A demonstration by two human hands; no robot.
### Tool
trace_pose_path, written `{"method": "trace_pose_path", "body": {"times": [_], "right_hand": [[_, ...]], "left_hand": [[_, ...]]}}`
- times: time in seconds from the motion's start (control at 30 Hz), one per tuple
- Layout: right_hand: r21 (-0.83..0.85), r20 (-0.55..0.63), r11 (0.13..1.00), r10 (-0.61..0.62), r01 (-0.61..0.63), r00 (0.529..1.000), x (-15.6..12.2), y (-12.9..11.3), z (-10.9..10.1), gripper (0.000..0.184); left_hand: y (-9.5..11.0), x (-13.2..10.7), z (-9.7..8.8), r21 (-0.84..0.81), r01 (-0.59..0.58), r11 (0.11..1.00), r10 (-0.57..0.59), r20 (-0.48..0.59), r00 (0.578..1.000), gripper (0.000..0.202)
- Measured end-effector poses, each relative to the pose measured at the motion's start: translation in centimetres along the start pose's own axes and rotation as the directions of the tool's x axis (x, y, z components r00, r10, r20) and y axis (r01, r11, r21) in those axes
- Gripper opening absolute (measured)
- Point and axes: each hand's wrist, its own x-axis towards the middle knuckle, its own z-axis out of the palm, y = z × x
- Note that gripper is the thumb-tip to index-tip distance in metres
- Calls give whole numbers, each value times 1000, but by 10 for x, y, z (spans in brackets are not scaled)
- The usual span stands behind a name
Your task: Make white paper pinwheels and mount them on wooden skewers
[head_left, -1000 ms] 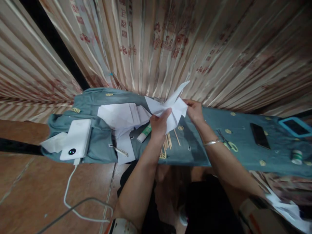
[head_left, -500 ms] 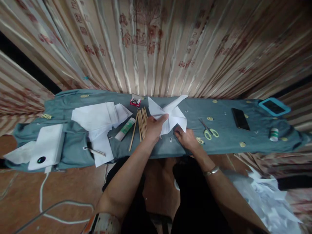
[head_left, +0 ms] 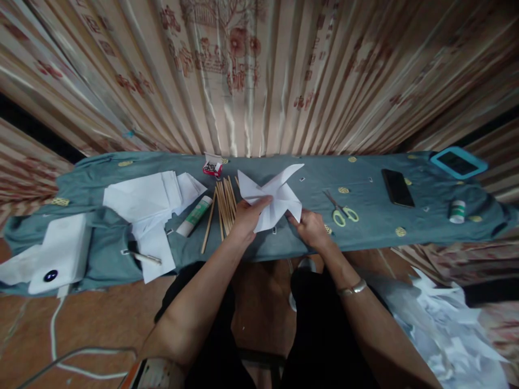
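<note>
A white folded paper pinwheel (head_left: 279,202) is held up over the near middle of the table. My left hand (head_left: 248,219) is closed on its left side, the thumb pressed near its centre and the other fingers hidden behind the paper. At the lower right blade my right hand (head_left: 310,229) has its fingers curled against the paper edge; the fingertips are partly hidden. Just left of the pinwheel lie several wooden sticks (head_left: 225,202) and a glue stick (head_left: 195,216). Behind them is a small red box of pins (head_left: 213,166). Scissors with green handles (head_left: 341,212) lie to the right.
A stack of white paper (head_left: 138,195), a pen (head_left: 145,258) and a cabled white box (head_left: 65,248) occupy the left. At the right are a black phone (head_left: 398,188), a blue-framed device (head_left: 458,163) and a small cylinder (head_left: 457,212). Beyond the table hangs a curtain (head_left: 267,81).
The view has shifted slightly, so most table things appear farther left. My left hand still holds the pinwheel, and my right hand stays by its lower right blade, its fingers slightly shifted.
</note>
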Motion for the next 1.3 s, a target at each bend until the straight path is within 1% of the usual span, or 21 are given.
{"method": "trace_pose_path", "body": {"times": [0.1, 0.17, 0.23, 0.33, 0.43, 0.53, 0.6, 0.67, 0.7, 0.87, 0.93, 1.07, 1.3], "right_hand": [[-17, -49, 1000, -6, 5, 999, -4, 4, -4, 23], [-24, -79, 999, 39, -41, 996, -6, 7, -7, 26], [-34, -74, 996, 85, -88, 994, -7, 8, -8, 25], [-22, -42, 994, 102, -103, 994, -6, 9, -10, 19], [46, -23, 992, 115, -114, 993, -5, 9, -11, 15], [176, 22, 976, 130, -132, 991, -5, 13, -13, 26], [271, 49, 955, 112, -121, 992, -6, 17, -14, 32], [327, 50, 941, 80, -92, 996, -7, 22, -15, 30], [329, 38, 941, 72, -80, 997, -8, 24, -16, 27], [198, -38, 978, 72, -63, 997, -5, 25, -15, 23], [159, -27, 986, 51, -46, 998, -4, 23, -15, 24], [105, 2, 994, 23, -23, 1000, -2, 22, -14, 24], [29, -29, 999, 17, -16, 999, -4, 22, -14, 19]], "left_hand": [[0, 2, 0, 23, -52, 998, 52, -12, 999, 41], [1, 3, 0, 38, -80, 996, 81, -18, 997, 40], [2, 4, 0, 48, -104, 993, 106, -21, 994, 39], [2, 6, -2, 61, -131, 989, 133, -19, 991, 36], [1, 8, -5, 85, -149, 985, 150, -15, 989, 32], [0, 9, -7, 102, -171, 980, 172, 3, 985, 29], [-1, 9, -7, 114, -174, 978, 173, 16, 985, 29], [-1, 9, -8, 132, -172, 976, 170, 22, 985, 30], [-1, 10, -8, 139, -176, 975, 175, 21, 984, 30], [0, 10, -8, 131, -193, 972, 191, 35, 981, 31], [0, 9, -7, 120, -191, 974, 186, 44, 981, 29], [0, 7, -6, 122, -195, 973, 193, 29, 981, 29], [0, 7, -8, 141, -204, 969, 200, 41, 979, 28]]}}
